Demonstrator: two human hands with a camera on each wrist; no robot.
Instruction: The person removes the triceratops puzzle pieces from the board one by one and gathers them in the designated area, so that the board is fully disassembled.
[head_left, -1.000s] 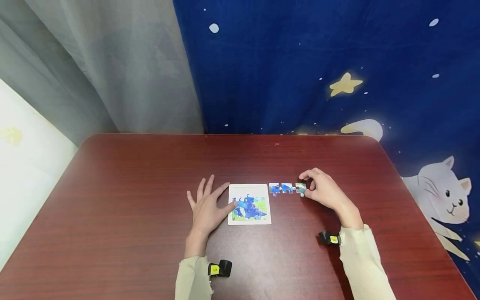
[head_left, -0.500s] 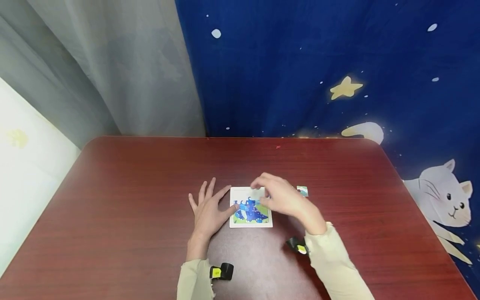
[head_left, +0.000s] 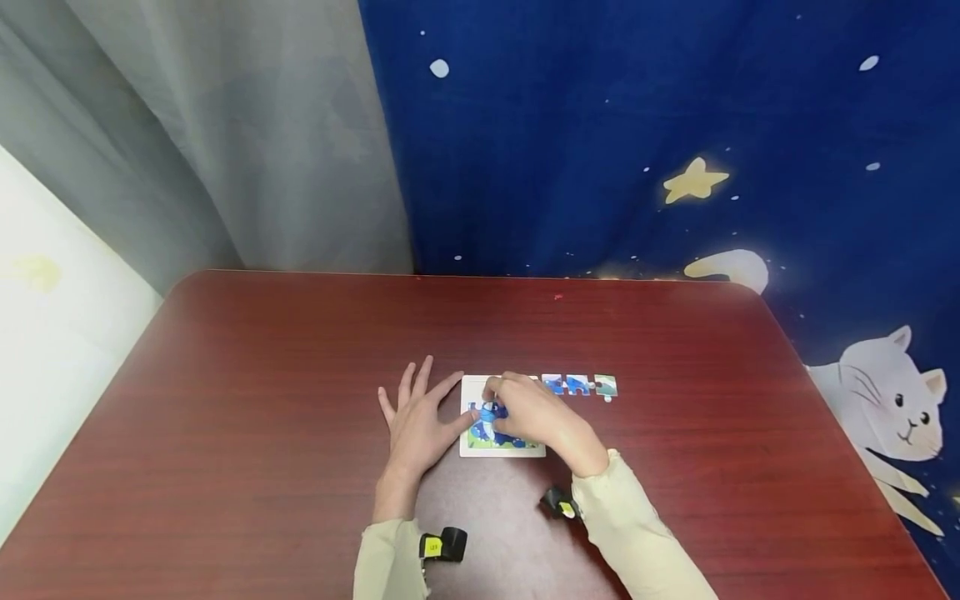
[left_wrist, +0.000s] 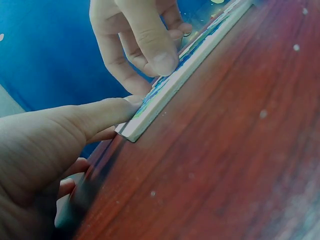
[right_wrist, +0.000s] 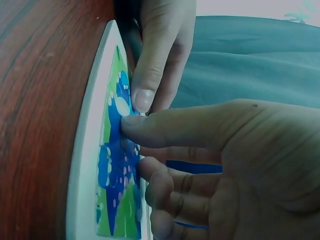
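Observation:
A square jigsaw puzzle tray point(head_left: 480, 452) with a pale frame lies flat on the table, its blue and green animal picture point(right_wrist: 111, 167) filling the lower part. My left hand point(head_left: 420, 431) lies spread along the tray's left side, thumb on the edge of the picture. Over the tray hangs my right hand point(head_left: 528, 410), bent at the fingers. Its thumb point(right_wrist: 142, 131) touches a blue part of the picture, while the index fingertip is partly hidden beyond it. No loose piece shows between these fingers.
Three loose jigsaw pieces, a blue one point(head_left: 552, 382), another blue one point(head_left: 577, 385) and a green-white one point(head_left: 606, 387), lie in a row right of the tray. A tiny red scrap point(head_left: 558, 297) sits near the table's point(head_left: 285, 400) far edge.
My right hand has moved left from the loose pieces to over the tray, its fingers coming down onto the picture. The left hand has stayed at the tray's left side.

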